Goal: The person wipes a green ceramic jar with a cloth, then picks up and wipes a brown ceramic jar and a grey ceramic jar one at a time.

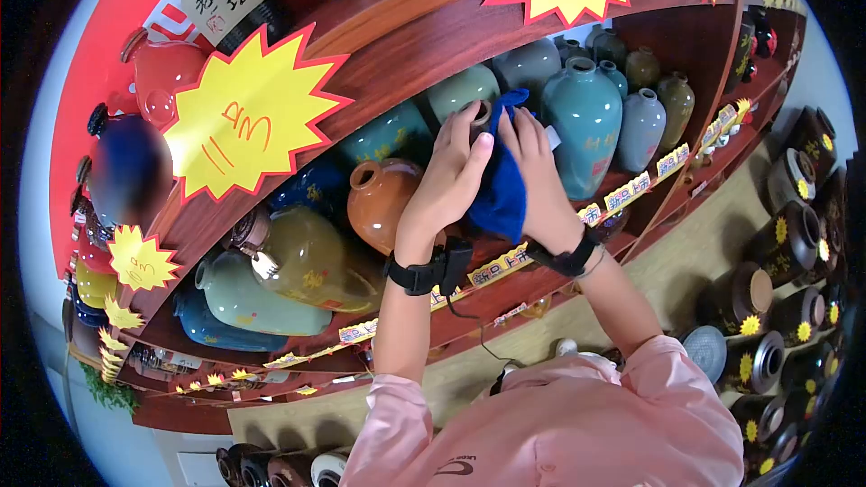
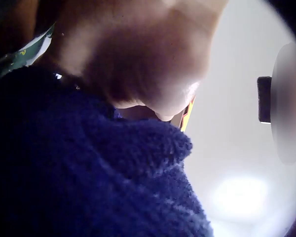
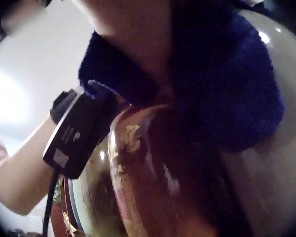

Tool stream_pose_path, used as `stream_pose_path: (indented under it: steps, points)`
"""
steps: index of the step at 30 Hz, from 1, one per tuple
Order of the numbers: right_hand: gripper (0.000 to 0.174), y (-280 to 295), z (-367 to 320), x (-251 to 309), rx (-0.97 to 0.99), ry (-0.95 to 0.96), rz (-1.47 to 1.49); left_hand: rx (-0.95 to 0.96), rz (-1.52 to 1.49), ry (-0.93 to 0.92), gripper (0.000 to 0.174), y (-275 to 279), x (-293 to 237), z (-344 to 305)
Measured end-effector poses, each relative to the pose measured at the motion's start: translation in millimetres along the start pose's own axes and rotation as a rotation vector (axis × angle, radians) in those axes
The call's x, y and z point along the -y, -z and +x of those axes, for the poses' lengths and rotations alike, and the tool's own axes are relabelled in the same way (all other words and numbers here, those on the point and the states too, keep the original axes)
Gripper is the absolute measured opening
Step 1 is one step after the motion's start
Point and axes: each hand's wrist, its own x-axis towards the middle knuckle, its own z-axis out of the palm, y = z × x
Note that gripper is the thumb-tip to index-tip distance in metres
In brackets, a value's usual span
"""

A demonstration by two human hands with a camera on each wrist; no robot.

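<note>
A brown glazed jar (image 3: 153,168) with gold marks fills the middle of the right wrist view; in the head view only its dark mouth (image 1: 483,113) shows between the hands. The left hand (image 1: 449,176) holds it near the neck, thumb and fingers bent about it. A dark blue cloth (image 1: 499,194) hangs down against the jar, and the right hand (image 1: 538,176) grips it from the right side. In the left wrist view the cloth (image 2: 113,168) lies below the left hand (image 2: 143,54). The fingertips are partly hidden.
Beside the hands on the same shelf stand an orange jar (image 1: 377,203) at left and a tall teal jar (image 1: 582,126) at right. Several other jars are close around them. Yellow price tags line the shelf edge (image 1: 505,263). Dark jars (image 1: 783,239) stand on the floor at right.
</note>
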Motion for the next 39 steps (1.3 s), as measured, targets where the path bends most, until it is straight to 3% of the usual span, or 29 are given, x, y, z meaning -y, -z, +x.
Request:
stream_pose_path:
  steps: [3,6,9,10,13,14,21,26,29,33,39]
  points:
    - [0.086,7,5,-20,0.048,-0.025,0.217,-0.001,0.001,0.011,0.064,-2,0,0]
    - [0.081,-1,-2,-29,-0.058,-0.044,0.309,-0.012,0.024,0.014,0.065,-4,1,0]
    - [0.072,11,2,-11,-0.016,-0.126,0.788,-0.019,0.030,0.017,0.065,-6,1,-1]
    - [0.065,-1,-6,-23,-0.121,-0.005,0.611,-0.021,0.029,0.019,0.065,-6,1,-1]
    - [0.066,-13,-32,-21,-0.082,-0.213,0.759,-0.032,0.025,0.017,0.066,-7,-2,-1]
    - [0.073,-20,-41,-23,-0.042,-0.314,0.929,-0.036,0.031,0.018,0.065,-7,-3,-1]
    - [0.080,-62,-116,-64,0.082,-0.377,0.793,-0.114,0.102,0.036,0.073,-18,-2,2]
    - [0.081,-57,-111,-57,0.109,-0.513,0.987,-0.334,0.452,0.039,0.105,-46,-12,-5]
    - [0.082,-55,-106,-52,0.086,-0.571,1.158,-0.392,0.623,0.108,0.106,-59,-23,-9]
    - [0.084,-55,-108,-51,0.035,-0.596,1.341,-0.361,0.627,0.120,0.109,-57,-22,-7]
    - [0.080,-60,-113,-57,0.105,-0.464,0.941,-0.285,0.537,0.045,0.108,-40,-11,-11]
